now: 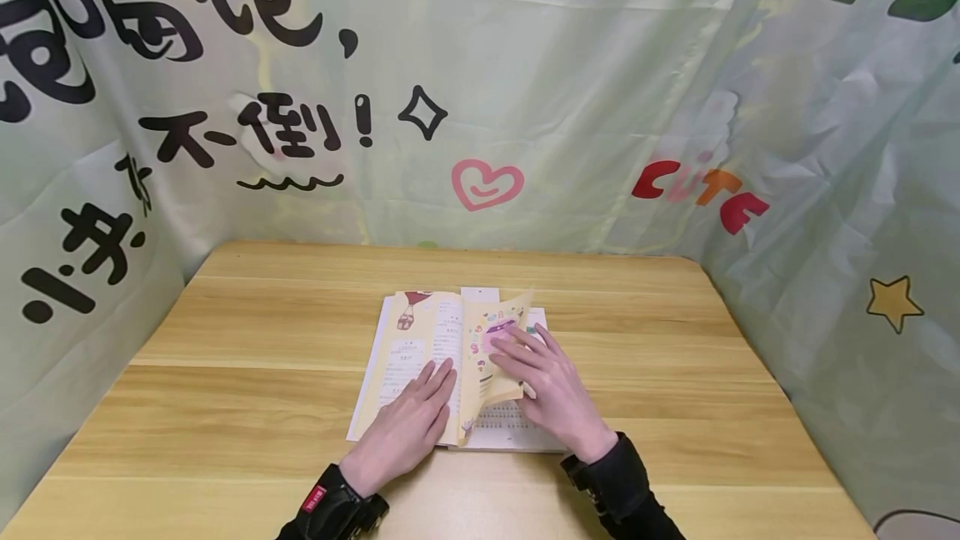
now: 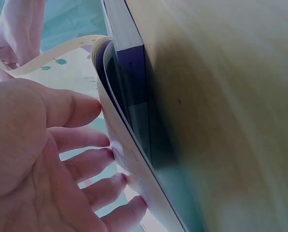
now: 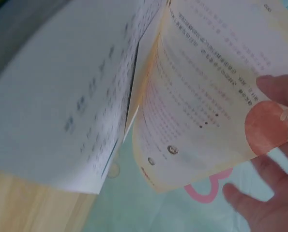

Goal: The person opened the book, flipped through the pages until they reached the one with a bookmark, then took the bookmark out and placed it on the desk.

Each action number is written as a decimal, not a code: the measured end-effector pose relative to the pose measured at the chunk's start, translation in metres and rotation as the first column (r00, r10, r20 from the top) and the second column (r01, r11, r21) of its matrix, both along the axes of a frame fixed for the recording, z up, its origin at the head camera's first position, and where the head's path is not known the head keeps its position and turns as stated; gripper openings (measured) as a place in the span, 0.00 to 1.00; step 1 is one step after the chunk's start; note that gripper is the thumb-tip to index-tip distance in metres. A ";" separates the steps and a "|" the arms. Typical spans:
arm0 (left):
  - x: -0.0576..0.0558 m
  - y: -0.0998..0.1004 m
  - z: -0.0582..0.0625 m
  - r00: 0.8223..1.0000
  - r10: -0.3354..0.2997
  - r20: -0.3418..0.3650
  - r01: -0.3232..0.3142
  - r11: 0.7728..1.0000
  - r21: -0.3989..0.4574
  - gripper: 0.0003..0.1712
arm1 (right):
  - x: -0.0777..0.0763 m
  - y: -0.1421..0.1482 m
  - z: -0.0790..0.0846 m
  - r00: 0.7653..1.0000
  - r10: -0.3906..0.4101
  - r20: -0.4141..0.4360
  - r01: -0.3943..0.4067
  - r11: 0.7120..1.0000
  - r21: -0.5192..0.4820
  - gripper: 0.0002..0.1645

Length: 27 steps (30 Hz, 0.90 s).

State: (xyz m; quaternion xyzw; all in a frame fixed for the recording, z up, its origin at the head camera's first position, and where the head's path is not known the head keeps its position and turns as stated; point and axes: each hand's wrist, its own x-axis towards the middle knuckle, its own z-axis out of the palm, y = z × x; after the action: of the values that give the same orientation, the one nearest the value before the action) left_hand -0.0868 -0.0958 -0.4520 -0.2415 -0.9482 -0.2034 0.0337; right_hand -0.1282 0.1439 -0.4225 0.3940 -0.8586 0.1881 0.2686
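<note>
An open book (image 1: 401,357) with cream, illustrated pages lies on the wooden table. My left hand (image 1: 408,423) rests on its left page near the fold, fingers extended. In the left wrist view the fingertips (image 2: 115,182) touch the paper close to the book's lower edge. On the right side, my right hand (image 1: 553,386) holds a raised, curved page (image 1: 483,348) with a colourful print. The right wrist view shows the thumb (image 3: 279,91) on the printed face of this page and the other fingers behind it. White printed pages (image 1: 510,427) show beneath.
A small white paper piece (image 1: 480,294) sticks out past the book's top edge. The wooden table (image 1: 637,340) extends around the book. Printed fabric (image 1: 562,107) hangs behind the table and along both sides. A pale rounded object (image 1: 917,526) shows at the lower right corner.
</note>
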 end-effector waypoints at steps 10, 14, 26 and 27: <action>0.000 0.001 0.001 1.000 0.000 0.000 0.000 1.000 0.026 0.28 | 0.002 -0.011 -0.006 0.994 -0.059 0.095 0.072 0.986 -0.147 0.46; 0.000 0.001 0.001 1.000 0.004 0.011 -0.005 0.999 0.038 0.28 | 0.003 -0.015 -0.009 0.985 -0.030 0.171 0.066 0.976 -0.207 0.48; 0.001 0.002 0.006 1.000 0.025 -0.016 -0.023 0.997 0.078 0.30 | 0.010 -0.024 -0.018 0.961 0.014 0.275 0.035 0.985 -0.170 0.47; 0.002 0.002 0.007 0.999 0.027 -0.023 -0.025 0.996 0.085 0.31 | 0.010 -0.025 -0.019 0.960 0.016 0.279 0.031 0.986 -0.163 0.46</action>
State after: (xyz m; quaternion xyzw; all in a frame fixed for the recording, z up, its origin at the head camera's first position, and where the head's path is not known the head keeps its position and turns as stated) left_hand -0.0851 -0.0938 -0.4452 -0.2300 -0.9413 -0.2400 0.0582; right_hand -0.1181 0.1194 -0.4412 0.3363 -0.8708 0.3117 0.1773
